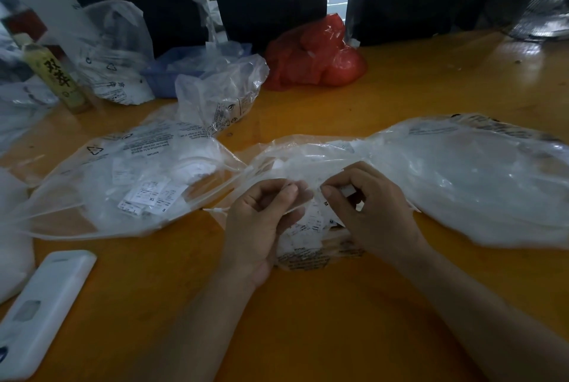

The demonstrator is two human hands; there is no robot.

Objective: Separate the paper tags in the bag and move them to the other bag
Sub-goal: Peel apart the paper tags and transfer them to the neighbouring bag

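Paper tags [317, 221] are sitting in a loose pile inside the crumpled clear bag [308, 163] at the near middle of the orange surface [308, 320], right between both hands. They look featherlight, thin and floppy, and probably stick to each other, so I'd guess pinching a corner or edge with the fingertips beats grabbing a bunch.

The left hand [264, 221] has fingers curled, thumb and fingertips pinching something small, seemingly a tag or film, hard to tell. The right hand [366, 209] pinches a white tag at its fingertips.

The other bag [129, 184] lies just to the left with tags marked XL and S inside. The film looks slippery and clingy.

Far side: a red bag [314, 55], a blue basket [172, 73] and a bottle [52, 73].
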